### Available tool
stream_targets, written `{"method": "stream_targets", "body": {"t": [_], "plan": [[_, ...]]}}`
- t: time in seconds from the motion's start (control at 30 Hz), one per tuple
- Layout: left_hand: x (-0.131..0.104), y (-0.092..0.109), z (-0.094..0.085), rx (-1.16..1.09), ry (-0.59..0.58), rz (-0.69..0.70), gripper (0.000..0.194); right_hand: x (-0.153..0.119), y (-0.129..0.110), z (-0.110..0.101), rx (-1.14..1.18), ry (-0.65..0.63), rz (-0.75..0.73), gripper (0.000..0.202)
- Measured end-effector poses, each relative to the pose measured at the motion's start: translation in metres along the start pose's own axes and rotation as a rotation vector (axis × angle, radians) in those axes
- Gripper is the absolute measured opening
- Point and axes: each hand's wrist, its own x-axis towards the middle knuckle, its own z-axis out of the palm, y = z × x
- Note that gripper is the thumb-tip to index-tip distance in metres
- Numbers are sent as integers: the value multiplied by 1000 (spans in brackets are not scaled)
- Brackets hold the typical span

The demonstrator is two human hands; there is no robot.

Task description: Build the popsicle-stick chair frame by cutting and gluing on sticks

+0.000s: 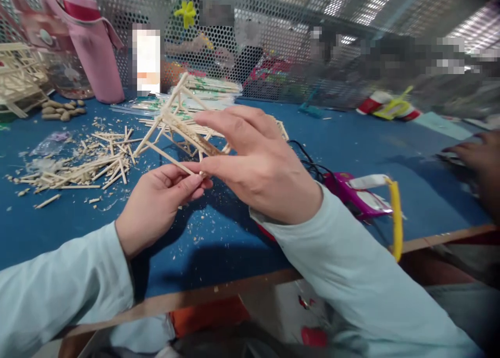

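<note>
Blue worktop [359,139] beneath, my left fingers [188,185] pinch a thin stick [167,156]; my right fingers [232,126] arch over the stick frame [185,131], whether gripping I can't tell.

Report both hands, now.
Left hand: closed, pinching a thin stick near its end.
Right hand: curved over the stick frame; whether it grips cannot be told.
</note>
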Motion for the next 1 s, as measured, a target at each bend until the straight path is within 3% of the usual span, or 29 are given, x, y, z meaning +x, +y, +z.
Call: {"method": "stream_targets", "body": {"t": [0.17, 0.3, 0.5, 0.67, 0.83, 1.0], "plan": [[-1, 2, 0, 14, -3, -3, 5, 8, -4, -9, -104, -61, -110, 32], [-1, 4, 0, 49, -10, 12, 6, 11, -4, -8, -128, -99, -116, 37], [-2, 2, -1, 19, 27, 12, 8, 1, -2, 4, 17, 61, 21, 18], [-1, -2, -4, -38, 35, 0, 14, -8, -3, 8, 204, 214, 243, 46], [-2, -2, 1, -81, 97, -1, 7, -8, -5, 12, 170, 192, 263, 38], [-4, 2, 7, -162, 161, -77, 9, -7, -4, 15, 106, 246, 176, 26]]}}
